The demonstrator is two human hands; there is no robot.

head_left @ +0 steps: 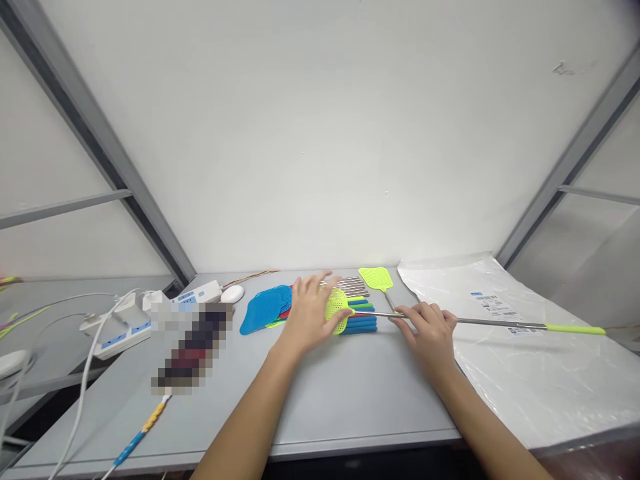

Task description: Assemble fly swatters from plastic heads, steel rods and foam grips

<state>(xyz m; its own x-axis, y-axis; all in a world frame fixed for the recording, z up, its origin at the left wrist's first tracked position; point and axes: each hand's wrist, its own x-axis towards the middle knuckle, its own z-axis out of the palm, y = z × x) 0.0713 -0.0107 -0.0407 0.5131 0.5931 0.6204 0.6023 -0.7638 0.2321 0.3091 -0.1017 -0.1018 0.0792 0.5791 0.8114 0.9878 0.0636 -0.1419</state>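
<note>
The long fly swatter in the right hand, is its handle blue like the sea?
No, the long fly swatter has a bright yellow-green handle.

One head-worn camera looks forward and down — near over the desk [350, 393], facing the white wall [345, 133].

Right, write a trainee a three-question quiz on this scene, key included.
1. True or false: the right hand is on the slim metal shaft of a yellow-green mesh-headed fly swatter.
2. Seen against what is that swatter's long yellow-green grip? (a) a white power strip, (b) the white plastic packaging, (c) a round white disc.
3. Fill in: the topmost perforated swatter heads just left of the left hand are coloured ____.

Key: 1 true; 2 b; 3 blue.
</note>
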